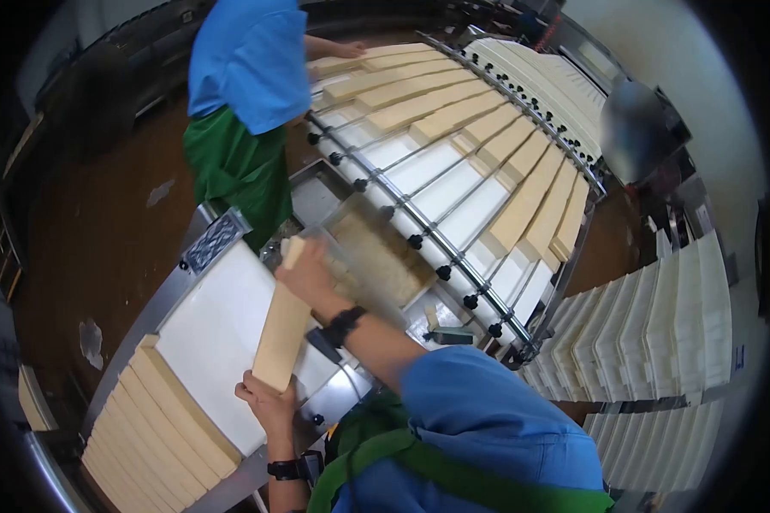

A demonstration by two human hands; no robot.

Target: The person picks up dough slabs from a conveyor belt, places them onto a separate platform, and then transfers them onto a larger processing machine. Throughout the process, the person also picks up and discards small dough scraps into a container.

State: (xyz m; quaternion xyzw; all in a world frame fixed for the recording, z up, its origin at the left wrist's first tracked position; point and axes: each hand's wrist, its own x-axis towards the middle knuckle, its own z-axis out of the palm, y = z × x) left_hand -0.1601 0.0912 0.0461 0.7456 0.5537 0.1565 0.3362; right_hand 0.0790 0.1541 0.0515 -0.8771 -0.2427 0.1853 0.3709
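A long pale yellow block is held at a slant above a white work surface. My left hand grips its lower end. Around the upper end is my right hand, blurred by motion, with its fingers wrapped on the block. To the left of my hands, similar pale blocks stand side by side in a row. Beyond my right hand lies a metal tray with a brownish wet bottom.
A co-worker in blue and green stands at the upper left, one hand by a slatted conveyor carrying long pale blocks. A metal rail with black knobs edges it. White stacked trays stand at right. A small green object lies near my right arm.
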